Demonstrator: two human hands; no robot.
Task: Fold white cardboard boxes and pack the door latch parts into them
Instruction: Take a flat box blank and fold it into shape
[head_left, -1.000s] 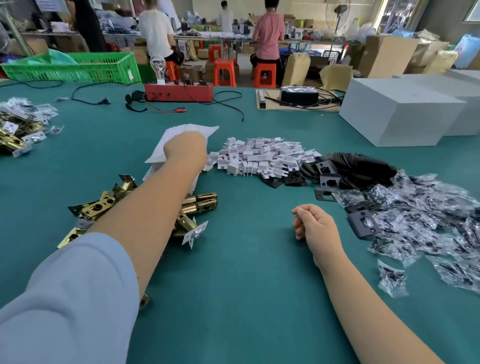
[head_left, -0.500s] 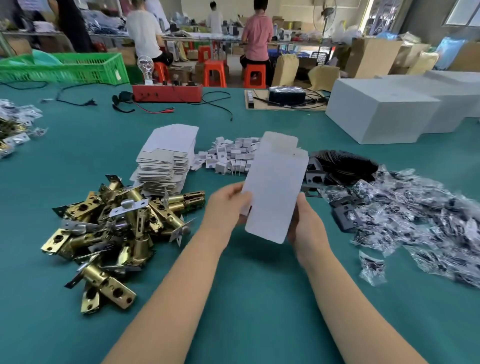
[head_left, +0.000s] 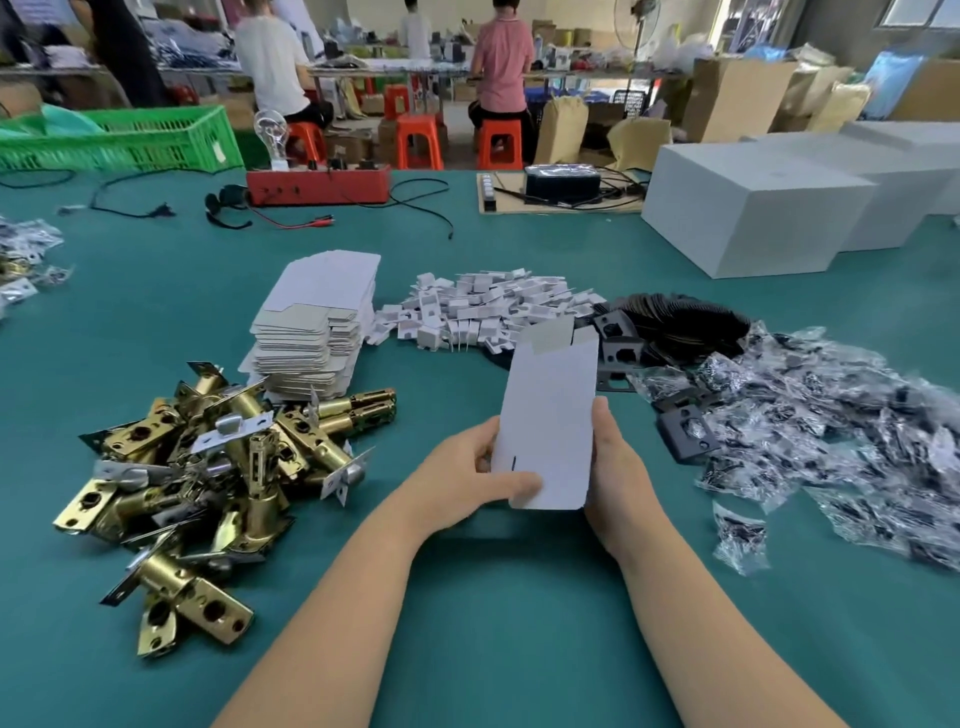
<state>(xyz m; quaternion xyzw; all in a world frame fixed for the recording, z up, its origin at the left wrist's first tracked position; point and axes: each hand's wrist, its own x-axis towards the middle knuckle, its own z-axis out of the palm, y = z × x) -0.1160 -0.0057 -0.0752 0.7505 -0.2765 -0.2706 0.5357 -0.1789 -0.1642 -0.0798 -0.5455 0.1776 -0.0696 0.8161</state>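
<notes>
Above the green table (head_left: 467, 597), a flat white box blank (head_left: 548, 415) stands nearly upright, held between both hands. Her left hand (head_left: 467, 478) pinches its lower left edge, thumb laid across the front near the bottom corner. On the other side the right hand (head_left: 615, 467) grips the right edge, fingers curled behind the card and thumb along its side. To the left lies a heap of brass door latches (head_left: 208, 478), and just beyond it a stack of flat box blanks (head_left: 311, 332). Behind the held blank sits a pile of small white card pieces (head_left: 483, 306), with black plates (head_left: 675, 322) beside it. Clear bags of small parts (head_left: 831, 431) spread across the right side. Farther back stand large white cartons (head_left: 753, 208).
</notes>
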